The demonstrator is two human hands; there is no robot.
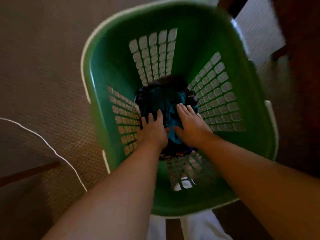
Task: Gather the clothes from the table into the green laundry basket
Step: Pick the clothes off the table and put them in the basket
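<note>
You are looking straight down into the green laundry basket (114,54), which stands on a brown patterned carpet (43,75) with its pale-edged rim close below you. Its four walls are lattice grids, and the carpet shows through the openings. The clothes (155,97) lie bunched at the very bottom: a teal garment (162,101) sits on top in the middle, and a dark garment (166,81) is heaped around and beyond it, against the far wall. Both your arms reach down inside the basket. Your left hand (152,129) rests palm-down on the near left of the pile, fingers straight and slightly spread, gripping nothing. Your right hand (190,125) lies flat just beside it on the teal cloth, its fingers straight and close together, also holding nothing. The teal fabric shows in the narrow gap between the two hands. The picture is blurred, so no finer detail of the garments can be told. Outside the basket, a thin white cord (52,149) curves across the carpet on the left.
</note>
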